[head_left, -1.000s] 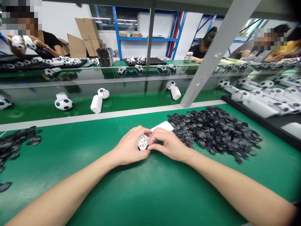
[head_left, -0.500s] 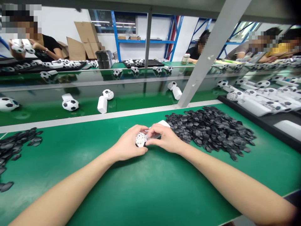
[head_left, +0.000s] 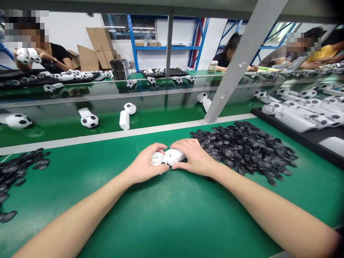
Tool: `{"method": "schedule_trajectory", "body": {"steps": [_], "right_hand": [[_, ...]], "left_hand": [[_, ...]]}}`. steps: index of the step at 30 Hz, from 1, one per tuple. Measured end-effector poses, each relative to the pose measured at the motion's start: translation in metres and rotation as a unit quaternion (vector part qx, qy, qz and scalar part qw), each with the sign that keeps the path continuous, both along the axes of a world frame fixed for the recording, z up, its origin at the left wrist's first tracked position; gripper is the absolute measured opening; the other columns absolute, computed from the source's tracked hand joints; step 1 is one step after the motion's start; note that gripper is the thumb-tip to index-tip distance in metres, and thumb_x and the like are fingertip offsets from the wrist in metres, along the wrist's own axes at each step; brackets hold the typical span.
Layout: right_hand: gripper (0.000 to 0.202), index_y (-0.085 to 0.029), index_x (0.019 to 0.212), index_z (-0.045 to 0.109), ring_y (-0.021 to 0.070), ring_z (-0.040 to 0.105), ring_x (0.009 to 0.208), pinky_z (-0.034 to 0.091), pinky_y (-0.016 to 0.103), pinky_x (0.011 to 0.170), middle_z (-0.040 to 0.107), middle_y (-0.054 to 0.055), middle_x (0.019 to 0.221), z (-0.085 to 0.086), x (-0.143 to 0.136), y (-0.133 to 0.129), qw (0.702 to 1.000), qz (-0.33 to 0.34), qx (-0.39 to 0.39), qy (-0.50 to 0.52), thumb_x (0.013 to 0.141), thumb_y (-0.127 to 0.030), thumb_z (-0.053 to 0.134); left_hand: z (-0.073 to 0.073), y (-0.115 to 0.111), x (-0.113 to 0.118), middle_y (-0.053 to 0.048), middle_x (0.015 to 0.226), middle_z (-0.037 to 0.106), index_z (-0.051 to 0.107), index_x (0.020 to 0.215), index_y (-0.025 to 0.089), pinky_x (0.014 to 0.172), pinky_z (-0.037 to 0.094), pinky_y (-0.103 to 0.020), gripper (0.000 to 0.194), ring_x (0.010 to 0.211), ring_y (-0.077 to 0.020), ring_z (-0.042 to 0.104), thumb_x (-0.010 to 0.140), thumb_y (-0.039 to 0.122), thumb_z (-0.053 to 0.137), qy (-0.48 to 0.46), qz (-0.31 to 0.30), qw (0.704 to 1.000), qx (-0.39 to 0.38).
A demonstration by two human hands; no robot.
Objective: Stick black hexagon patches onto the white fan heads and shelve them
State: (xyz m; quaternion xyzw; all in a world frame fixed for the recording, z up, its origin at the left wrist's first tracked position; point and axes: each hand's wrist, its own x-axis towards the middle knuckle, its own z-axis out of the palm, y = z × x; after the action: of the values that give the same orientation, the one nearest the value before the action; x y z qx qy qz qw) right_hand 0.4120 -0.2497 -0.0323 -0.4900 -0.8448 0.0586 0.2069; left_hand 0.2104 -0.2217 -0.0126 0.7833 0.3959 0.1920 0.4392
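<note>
A white plastic piece with a football-shaped head (head_left: 158,158) and a boxy handle (head_left: 174,156) lies sideways between my hands, low over the green table. My left hand (head_left: 146,163) wraps round the ball end, whose white lattice faces me; a black patch shows near the thumb. Around the handle, my right hand (head_left: 192,156) has its fingers over the top and its thumb along the near side. Just beyond my right hand spreads a heap of small black plastic patches (head_left: 242,150).
More black patches (head_left: 21,168) lie at the left. Behind a pale rail, a green conveyor (head_left: 107,127) carries several football pieces. A black tray (head_left: 298,130) with many such pieces stands at the right. A slanted metal post (head_left: 231,68) rises ahead. Several people sit across the line.
My right hand has moved from pinching at the ball to holding the handle, and the piece has turned so the handle shows more. Pieces on the near conveyor have shifted right.
</note>
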Motion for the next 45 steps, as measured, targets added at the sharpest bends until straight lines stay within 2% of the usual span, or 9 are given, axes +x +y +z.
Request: {"method": "schedule_trajectory", "body": {"steps": [6, 10, 14, 16, 19, 23, 33, 40, 45], "right_hand": [[0.054, -0.021, 0.109, 0.052, 0.0255, 0.048, 0.102, 0.031, 0.040, 0.086, 0.059, 0.006, 0.105, -0.001, 0.001, 0.001, 1.000, 0.012, 0.006, -0.010, 0.070, -0.056, 0.062], [0.056, -0.022, 0.113, 0.049, 0.0265, 0.046, 0.106, 0.031, 0.043, 0.090, 0.056, 0.007, 0.112, -0.001, 0.004, 0.003, 1.000, 0.004, 0.012, -0.006, 0.068, -0.050, 0.067], [0.053, -0.023, 0.122, 0.041, 0.0249, 0.042, 0.113, 0.033, 0.044, 0.094, 0.049, 0.008, 0.123, -0.005, 0.009, 0.006, 0.999, -0.046, 0.010, 0.026, 0.076, -0.037, 0.063], [0.051, -0.022, 0.125, 0.038, 0.0233, 0.042, 0.115, 0.036, 0.042, 0.095, 0.046, 0.009, 0.125, -0.009, 0.011, 0.008, 0.997, -0.052, -0.006, 0.050, 0.080, -0.035, 0.059], [0.054, -0.021, 0.128, 0.033, 0.0228, 0.040, 0.117, 0.036, 0.041, 0.099, 0.043, 0.010, 0.126, -0.013, 0.012, 0.010, 0.996, -0.050, -0.004, 0.073, 0.081, -0.034, 0.057], [0.059, -0.024, 0.132, 0.027, 0.0237, 0.038, 0.119, 0.035, 0.043, 0.101, 0.040, 0.009, 0.128, -0.014, 0.012, 0.011, 0.996, -0.056, 0.014, 0.072, 0.082, -0.031, 0.056], [0.061, -0.021, 0.130, 0.030, 0.0237, 0.040, 0.115, 0.036, 0.041, 0.099, 0.043, 0.010, 0.124, -0.016, 0.015, 0.016, 0.996, -0.078, 0.011, 0.046, 0.078, -0.024, 0.061], [0.043, -0.017, 0.117, 0.042, 0.0259, 0.047, 0.102, 0.040, 0.043, 0.090, 0.051, 0.011, 0.107, -0.023, 0.024, 0.027, 0.996, -0.073, 0.011, 0.055, 0.079, -0.031, 0.056], [0.047, -0.016, 0.113, 0.045, 0.0282, 0.051, 0.099, 0.042, 0.041, 0.085, 0.055, 0.013, 0.108, -0.016, 0.044, 0.066, 0.993, -0.090, -0.020, 0.067, 0.076, -0.043, 0.053]], "left_hand": [[-0.001, -0.004, 0.000, -0.002, 0.101, 0.054, 0.046, 0.113, 0.022, 0.075, 0.044, -0.034, 0.051, 0.085, -0.0186, 0.053, 0.065, 0.020, 0.063, -0.002, -0.007, 0.998, 0.061], [-0.001, 0.006, -0.002, -0.002, 0.095, 0.055, 0.051, 0.107, 0.020, 0.063, 0.046, -0.026, 0.047, 0.074, -0.0138, 0.054, 0.063, 0.024, 0.069, -0.091, 0.038, 0.989, -0.109], [-0.002, 0.025, -0.008, -0.004, 0.081, 0.058, 0.057, 0.092, 0.013, 0.051, 0.047, -0.024, 0.026, 0.063, -0.0128, 0.056, 0.074, 0.033, 0.061, -0.237, 0.143, 0.892, -0.356], [-0.004, 0.032, -0.011, -0.006, 0.076, 0.060, 0.059, 0.088, 0.011, 0.050, 0.051, -0.028, 0.031, 0.060, -0.0156, 0.058, 0.081, 0.040, 0.051, -0.291, 0.163, 0.832, -0.443], [-0.007, 0.033, -0.012, -0.010, 0.078, 0.062, 0.059, 0.088, 0.009, 0.053, 0.054, -0.033, 0.039, 0.065, -0.0191, 0.061, 0.085, 0.044, 0.044, -0.378, 0.177, 0.770, -0.482], [-0.010, 0.029, -0.009, -0.011, 0.087, 0.063, 0.058, 0.090, 0.010, 0.061, 0.055, -0.035, 0.033, 0.076, -0.0209, 0.061, 0.086, 0.040, 0.046, -0.459, 0.187, 0.735, -0.462], [-0.014, 0.026, -0.006, -0.013, 0.107, 0.057, 0.054, 0.101, 0.010, 0.077, 0.051, -0.037, 0.041, 0.096, -0.0245, 0.055, 0.084, 0.047, 0.046, -0.530, 0.164, 0.707, -0.439], [-0.027, 0.025, 0.002, -0.012, 0.105, 0.055, 0.051, 0.107, 0.013, 0.078, 0.047, -0.034, 0.034, 0.088, -0.0199, 0.056, 0.087, 0.039, 0.043, -0.522, 0.111, 0.739, -0.411], [-0.039, 0.030, 0.006, -0.013, 0.115, 0.046, 0.045, 0.107, 0.017, 0.072, 0.047, -0.034, 0.035, 0.089, -0.0199, 0.055, 0.082, 0.040, 0.053, -0.525, 0.138, 0.746, -0.385]]}}
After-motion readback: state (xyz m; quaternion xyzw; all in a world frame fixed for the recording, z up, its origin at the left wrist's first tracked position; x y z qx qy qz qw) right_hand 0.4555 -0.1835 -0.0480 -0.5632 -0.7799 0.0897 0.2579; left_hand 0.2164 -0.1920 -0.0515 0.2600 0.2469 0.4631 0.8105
